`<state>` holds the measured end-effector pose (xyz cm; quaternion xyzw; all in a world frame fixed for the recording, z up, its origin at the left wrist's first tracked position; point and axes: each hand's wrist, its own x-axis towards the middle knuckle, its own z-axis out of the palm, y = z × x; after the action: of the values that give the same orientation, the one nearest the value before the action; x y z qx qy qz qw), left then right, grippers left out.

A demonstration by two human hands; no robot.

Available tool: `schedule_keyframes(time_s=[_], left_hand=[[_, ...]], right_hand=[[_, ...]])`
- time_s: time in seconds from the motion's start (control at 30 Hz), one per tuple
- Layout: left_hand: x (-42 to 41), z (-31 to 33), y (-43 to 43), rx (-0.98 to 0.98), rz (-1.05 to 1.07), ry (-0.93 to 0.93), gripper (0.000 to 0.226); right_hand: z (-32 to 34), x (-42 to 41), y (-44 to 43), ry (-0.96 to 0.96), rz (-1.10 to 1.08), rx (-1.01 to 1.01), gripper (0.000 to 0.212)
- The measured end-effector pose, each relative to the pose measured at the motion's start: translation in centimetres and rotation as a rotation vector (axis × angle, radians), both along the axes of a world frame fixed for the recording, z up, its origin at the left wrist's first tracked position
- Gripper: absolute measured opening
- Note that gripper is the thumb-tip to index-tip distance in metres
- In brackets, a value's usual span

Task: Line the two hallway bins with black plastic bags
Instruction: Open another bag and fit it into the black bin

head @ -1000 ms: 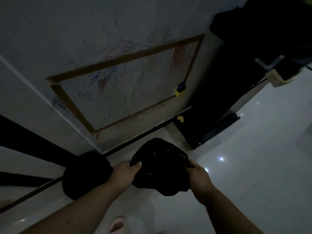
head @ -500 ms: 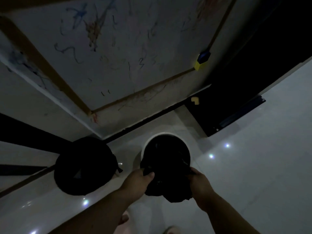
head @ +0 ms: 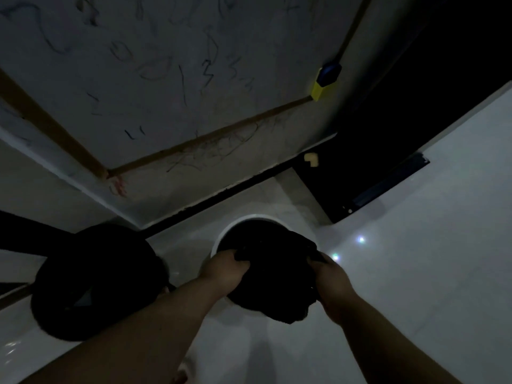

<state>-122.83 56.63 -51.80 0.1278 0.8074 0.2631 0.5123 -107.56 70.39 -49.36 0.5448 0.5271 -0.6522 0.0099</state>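
Two hands grip one black bag (head: 273, 275): left hand (head: 225, 268) clenched on its near-left edge, right hand (head: 331, 278) clenched on its right edge, fingers curled into the plastic. We hold the bag's mouth stretched between them, directly over the white-rimmed bin (head: 249, 218). The bin opening lies just beyond and below both grips; the stretched edge runs left-right across it. Left hand sits closest to the rim, approx. touching it; right hand is outboard of the rim on that side. Bag bulk sags toward us, past the near rim. We judge the next move as seating the edge over the rim, far side first.

Further left of the left hand: second bin (head: 94, 284), dark all over, prob. already lined; cannot confirm. Light is poor; bag vs. bin interior not separable; near rim hidden by bag.
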Motion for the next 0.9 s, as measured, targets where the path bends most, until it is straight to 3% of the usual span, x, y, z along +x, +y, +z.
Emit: schedule_keyframes(time_s=[0.3,0.4,0.57,0.63,0.73,0.83,0.9], left_hand=[[-3.5,-7.9,2.9,-0.043,-0.081,0.140,0.041],[-3.4,-9.8,3.7,-0.056,-0.184,0.133,0.050],[-3.2,-12.0,5.5,-0.084,-0.395,0.164,0.045],[-3.4,-12.6,6.2,-0.104,-0.450,0.188,0.049],[-4.2,-12.5,6.7,-0.081,-0.466,0.300,0.044],[-6.0,-11.5,6.5,0.058,-0.415,0.531,0.035],[-7.2,-10.8,6.2,0.179,-0.332,0.640,0.031]], right_hand=[[-8.7,-3.6,0.5,-0.006,0.209,0.200,0.036],[-11.6,-4.8,0.1,-0.005,0.252,0.194,0.038],[-15.1,-6.1,0.6,-0.085,0.371,0.224,0.039],[-15.8,-6.4,1.3,-0.175,0.480,0.322,0.037],[-15.7,-6.2,2.8,-0.336,0.738,0.649,0.036],[-15.0,-5.2,5.2,-0.267,0.512,0.768,0.027],[-14.1,-4.5,6.5,-0.146,0.298,0.657,0.034]])
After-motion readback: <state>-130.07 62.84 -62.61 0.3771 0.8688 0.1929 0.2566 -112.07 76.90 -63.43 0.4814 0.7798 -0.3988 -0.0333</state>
